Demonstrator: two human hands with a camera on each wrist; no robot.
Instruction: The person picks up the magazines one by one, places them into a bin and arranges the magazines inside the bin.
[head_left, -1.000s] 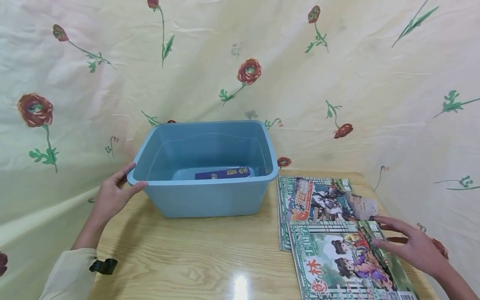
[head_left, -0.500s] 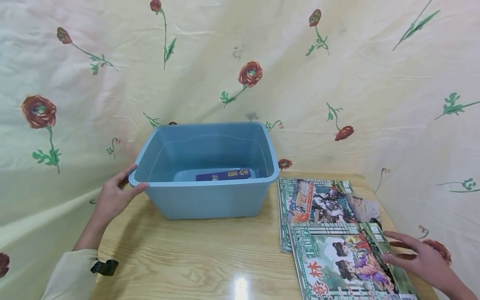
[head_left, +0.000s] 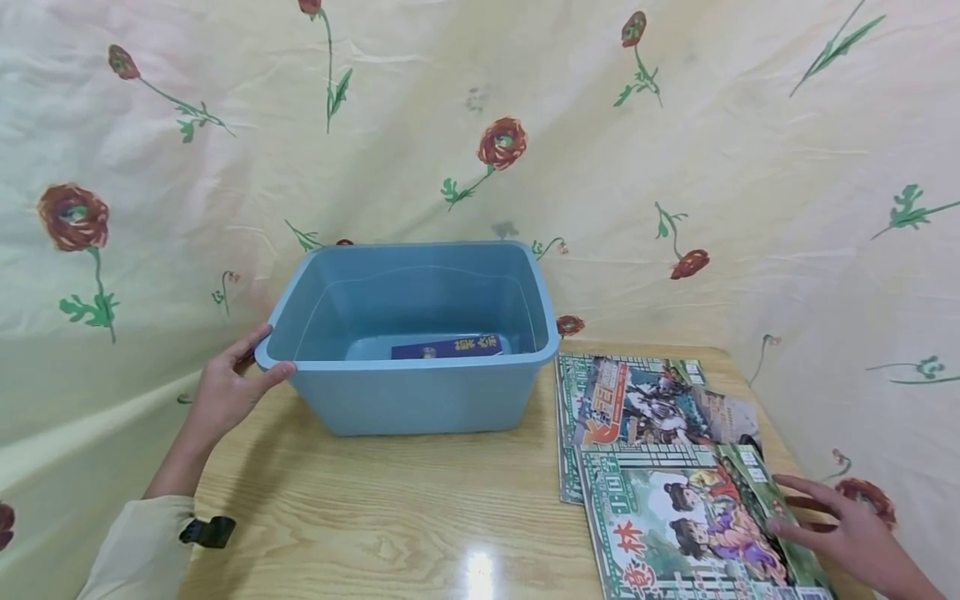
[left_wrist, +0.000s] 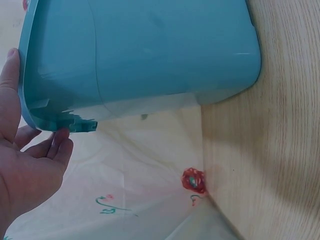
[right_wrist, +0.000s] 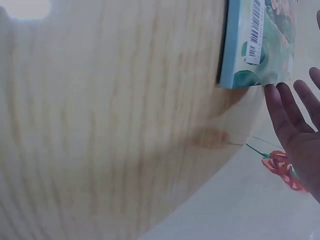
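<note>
Open rectangular blue plastic bin [head_left: 408, 392] upright at table's far left, left rim gripped; glossy comic magazine with green cover [head_left: 693, 525] flat at near right, overlapping a second magazine; right edge touched by fingertips.

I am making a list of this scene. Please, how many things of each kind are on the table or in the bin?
Blue plastic bin: 1
Comic magazines on the table: 2, the far one and the near one
Dark blue book in the bin: 1
Total: 4
</note>
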